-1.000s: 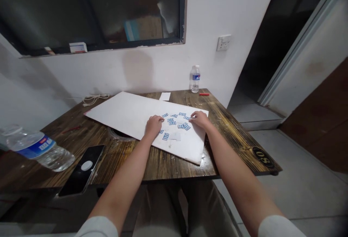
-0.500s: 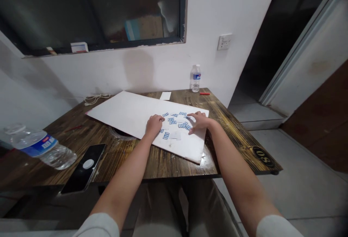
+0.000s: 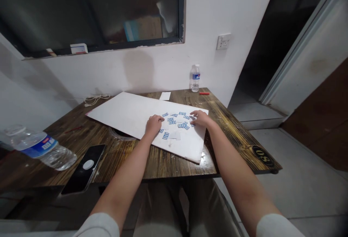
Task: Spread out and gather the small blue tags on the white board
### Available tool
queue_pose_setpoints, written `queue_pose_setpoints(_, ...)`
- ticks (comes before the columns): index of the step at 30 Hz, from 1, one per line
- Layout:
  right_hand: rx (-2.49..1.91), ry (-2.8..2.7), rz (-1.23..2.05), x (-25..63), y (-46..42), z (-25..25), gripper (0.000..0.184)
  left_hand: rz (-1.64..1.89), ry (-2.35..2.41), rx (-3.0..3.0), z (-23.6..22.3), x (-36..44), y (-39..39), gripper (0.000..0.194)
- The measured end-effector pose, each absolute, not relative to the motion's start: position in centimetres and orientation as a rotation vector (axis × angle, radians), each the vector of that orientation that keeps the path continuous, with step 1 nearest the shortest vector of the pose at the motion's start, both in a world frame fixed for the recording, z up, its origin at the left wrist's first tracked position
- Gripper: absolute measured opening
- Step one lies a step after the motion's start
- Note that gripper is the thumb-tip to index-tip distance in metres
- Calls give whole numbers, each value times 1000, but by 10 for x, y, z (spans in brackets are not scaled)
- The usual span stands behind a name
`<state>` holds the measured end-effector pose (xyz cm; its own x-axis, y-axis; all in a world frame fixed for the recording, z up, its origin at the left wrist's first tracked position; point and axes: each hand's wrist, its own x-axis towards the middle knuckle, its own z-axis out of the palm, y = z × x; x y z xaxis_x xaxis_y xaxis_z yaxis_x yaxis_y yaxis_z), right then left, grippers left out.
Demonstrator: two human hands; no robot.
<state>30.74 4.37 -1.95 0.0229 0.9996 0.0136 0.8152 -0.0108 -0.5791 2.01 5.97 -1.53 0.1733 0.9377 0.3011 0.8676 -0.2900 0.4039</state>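
Small blue-and-white striped paper pieces lie scattered, some overlapping, on a white board. My left hand rests at the left of the group with its fingers curled together. Whether anything is inside them is hidden. One piece lies just below its fingertips. On the right side of the group, my right hand has thumb and fingers bent around a striped piece, partly covered by the hand. Nearby lie two crossed pieces. A blank white slip sits nearer to me.
The board lies on a dark wooden table. Left are a large water bottle on its side and a phone over the front edge. Behind stand a small bottle, a red pen, a white card and a coiled cable.
My right hand reached left over the crossed pieces with fingers spread, then drew back right and closed around a piece, now apart from that cluster. My left hand has stayed put.
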Motion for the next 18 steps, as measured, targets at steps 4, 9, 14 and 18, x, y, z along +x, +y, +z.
queue_pose_setpoints(4,-1870,-1779,514,299,40,-12,54,756,1787,2287,-15,21,60,34)
queue_pose_setpoints(9,-1834,-2058,436,289,27,-3,94,750,1785,2273,-16,20,61,33)
queue_pose_setpoints(14,-1828,-2229,505,296,25,-4,112,741,1794,2268,-16,21,60,33)
queue_pose_setpoints(18,-1791,-2251,523,295,25,-4,105,738,1783,2274,-15,21,59,34)
